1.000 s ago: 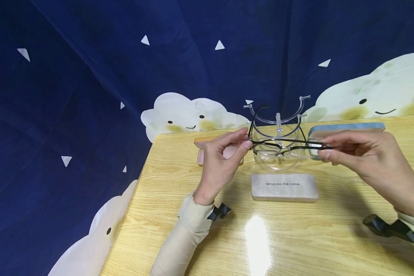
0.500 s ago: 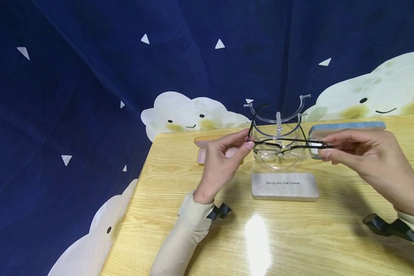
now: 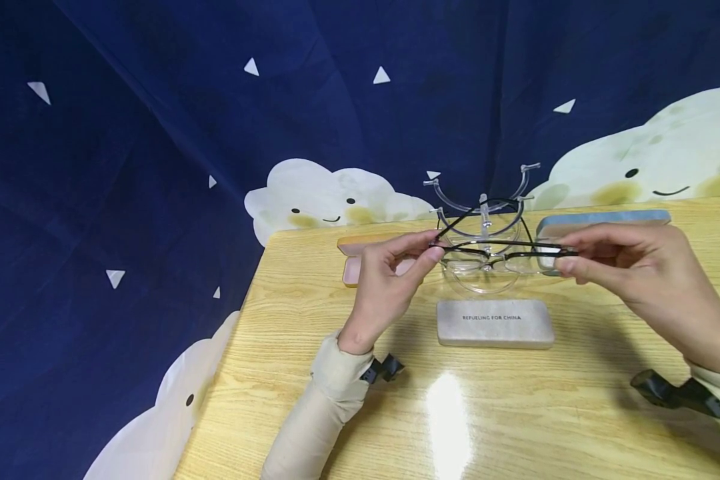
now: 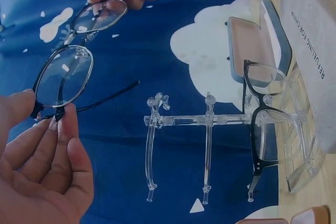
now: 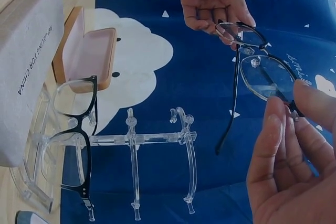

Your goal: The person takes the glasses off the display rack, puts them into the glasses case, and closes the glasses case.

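Note:
Both hands hold up a pair of eyeglasses [image 3: 534, 255] with dark brow bars and thin rims. My left hand [image 3: 389, 283] pinches the frame's left corner by the hinge between thumb and fingers. The opposite corner is pinched by my right hand [image 3: 660, 283]. The left temple slants inward, partly folded, and the right one lies across behind the lenses. Beyond the hands stands a clear display stand [image 3: 485, 208] with curved arms. A second pair of glasses [image 5: 88, 166], black-framed, sits on its lower part; the held pair partly hides it in the head view.
A grey glasses case [image 3: 495, 325] lies shut in front of the stand on the wooden table [image 3: 552, 413]. An orange case [image 3: 360, 241] stands open behind my left hand, and a blue case [image 3: 606, 219], also open, behind my right. A dark blue curtain [image 3: 336, 120] hangs behind.
The left temple of the held glasses has swung inward from pointing back toward the curtain. Both hands keep their grip and have hardly moved.

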`<state>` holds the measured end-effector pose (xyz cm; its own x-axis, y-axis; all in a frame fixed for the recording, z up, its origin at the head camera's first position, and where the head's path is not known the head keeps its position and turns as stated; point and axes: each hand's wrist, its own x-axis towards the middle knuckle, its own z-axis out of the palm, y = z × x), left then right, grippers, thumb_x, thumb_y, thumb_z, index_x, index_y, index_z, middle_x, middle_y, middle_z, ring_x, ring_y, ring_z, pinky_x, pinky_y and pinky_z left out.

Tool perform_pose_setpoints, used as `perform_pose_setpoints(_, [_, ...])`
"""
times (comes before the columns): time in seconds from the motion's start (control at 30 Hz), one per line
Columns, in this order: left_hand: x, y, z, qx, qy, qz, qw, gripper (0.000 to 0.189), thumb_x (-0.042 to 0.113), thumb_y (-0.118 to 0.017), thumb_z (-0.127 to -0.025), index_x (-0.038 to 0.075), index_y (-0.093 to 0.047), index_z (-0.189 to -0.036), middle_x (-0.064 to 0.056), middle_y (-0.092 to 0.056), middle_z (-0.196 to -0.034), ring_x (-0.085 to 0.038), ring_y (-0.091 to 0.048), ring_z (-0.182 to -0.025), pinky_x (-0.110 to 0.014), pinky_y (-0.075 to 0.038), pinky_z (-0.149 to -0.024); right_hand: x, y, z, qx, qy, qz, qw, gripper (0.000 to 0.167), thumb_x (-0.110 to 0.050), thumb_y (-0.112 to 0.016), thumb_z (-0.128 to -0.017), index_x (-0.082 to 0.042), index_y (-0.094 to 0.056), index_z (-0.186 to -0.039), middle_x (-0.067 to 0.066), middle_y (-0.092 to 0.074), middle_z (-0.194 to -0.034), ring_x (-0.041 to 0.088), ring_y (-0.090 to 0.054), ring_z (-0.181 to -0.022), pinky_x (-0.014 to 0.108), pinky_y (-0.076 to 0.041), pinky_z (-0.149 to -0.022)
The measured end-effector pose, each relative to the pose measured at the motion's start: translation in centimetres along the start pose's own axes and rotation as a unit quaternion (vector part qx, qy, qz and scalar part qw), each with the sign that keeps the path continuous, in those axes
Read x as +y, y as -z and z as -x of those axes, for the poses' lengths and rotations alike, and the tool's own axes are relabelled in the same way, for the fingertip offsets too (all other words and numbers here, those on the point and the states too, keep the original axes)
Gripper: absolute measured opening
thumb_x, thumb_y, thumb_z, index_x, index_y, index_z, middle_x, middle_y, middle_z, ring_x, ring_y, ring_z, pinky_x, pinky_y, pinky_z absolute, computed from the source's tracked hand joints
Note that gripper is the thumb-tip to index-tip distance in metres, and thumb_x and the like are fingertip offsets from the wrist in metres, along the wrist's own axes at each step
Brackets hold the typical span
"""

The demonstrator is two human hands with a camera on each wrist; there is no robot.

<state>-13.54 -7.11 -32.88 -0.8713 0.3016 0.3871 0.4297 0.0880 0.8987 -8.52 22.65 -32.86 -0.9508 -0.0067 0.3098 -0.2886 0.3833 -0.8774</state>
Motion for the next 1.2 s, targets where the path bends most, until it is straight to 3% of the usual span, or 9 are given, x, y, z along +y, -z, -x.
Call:
perform_pose_setpoints(0.23, [0.0,0.0,0.0,-0.005,-0.002,-0.009,0.9999,0.026,0.005,-0.070,-0.098,-0.007,-0.073,-0.121,-0.025,-0.078,-0.111,0.000,-0.069,-0.092,-0.026,-0.061,-0.090,0.1,0.0,-0.1,0.009,-0.007,-0.006,0.9999,0.025,0.010,-0.079,-0.085,-0.004,-0.077,-0.106,-0.015,-0.079,-0.101,0.008,-0.066,-0.064,0.020,-0.048,-0.054])
perform_pose_setpoints(0.43, [-0.1,0.0,0.0,-0.015,-0.014,-0.039,0.9990,0.023,0.007,-0.070,-0.100,-0.005,-0.074,-0.119,-0.021,-0.079,-0.107,0.000,-0.068,-0.089,-0.031,-0.062,-0.089,0.5,0.2,-0.1,0.019,-0.008,-0.023,0.9995,0.024,0.013,-0.078,-0.084,-0.001,-0.075,-0.103,-0.009,-0.077,-0.086,0.009,-0.064,-0.060,0.020,-0.049,-0.053])
perform_pose_setpoints(0.63, [-0.1,0.0,0.0,-0.021,-0.025,-0.061,0.9976,0.021,0.009,-0.068,-0.101,-0.003,-0.075,-0.116,-0.018,-0.080,-0.104,-0.003,-0.069,-0.088,-0.026,-0.060,-0.086,0.4,0.1,-0.2,0.013,0.000,-0.018,0.9998,0.020,0.008,-0.079,-0.087,0.003,-0.073,-0.105,-0.011,-0.079,-0.096,0.008,-0.064,-0.060,0.023,-0.048,-0.051])
perform_pose_setpoints(0.8, [-0.1,0.2,0.0,-0.035,-0.030,-0.070,0.9965,0.020,0.012,-0.067,-0.102,-0.001,-0.076,-0.116,-0.017,-0.080,-0.104,-0.008,-0.072,-0.089,-0.026,-0.060,-0.086,0.4,0.0,-0.3,0.011,-0.002,-0.005,0.9999,0.018,0.004,-0.079,-0.088,0.000,-0.075,-0.105,-0.011,-0.077,-0.088,0.008,-0.062,-0.060,0.026,-0.045,-0.050])
perform_pose_setpoints(1.03, [-0.7,1.2,-0.1,-0.053,0.017,-0.042,0.9975,0.021,0.011,-0.064,-0.104,-0.001,-0.074,-0.118,-0.020,-0.077,-0.106,-0.001,-0.065,-0.086,-0.022,-0.061,-0.073,0.9,-0.9,-0.6,-0.002,-0.008,0.000,1.0000,0.021,0.007,-0.076,-0.090,-0.003,-0.076,-0.108,-0.010,-0.077,-0.083,0.009,-0.064,-0.062,0.022,-0.048,-0.053])
perform_pose_setpoints(1.2, [-1.2,2.2,0.0,-0.048,0.062,0.006,0.9969,0.021,0.008,-0.067,-0.101,-0.006,-0.073,-0.115,-0.024,-0.075,-0.112,-0.006,-0.072,-0.088,-0.031,-0.066,-0.083,1.0,-1.7,-0.6,-0.018,-0.008,0.001,0.9998,0.021,0.006,-0.074,-0.092,-0.003,-0.075,-0.111,-0.008,-0.076,-0.084,0.008,-0.066,-0.066,0.020,-0.053,-0.057])
